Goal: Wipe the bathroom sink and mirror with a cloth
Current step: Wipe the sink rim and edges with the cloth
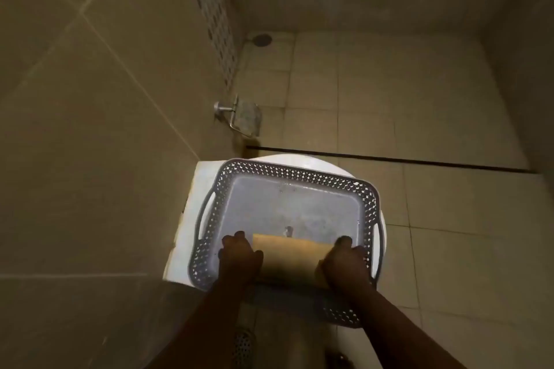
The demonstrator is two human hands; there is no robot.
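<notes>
A yellow cloth [292,257] is stretched flat between both hands over the near side of a grey perforated plastic basket [287,172]. My left hand [239,260] grips the cloth's left edge. My right hand [344,263] grips its right edge. The basket rests on a white sink or toilet fixture [195,207] set against the left wall. No mirror is in view.
A metal paper holder [242,115] sticks out of the tiled left wall. A round floor drain [263,39] sits in the far corner. A dark strip [389,159] crosses the tiled floor. A second drain grate [241,347] lies near my feet.
</notes>
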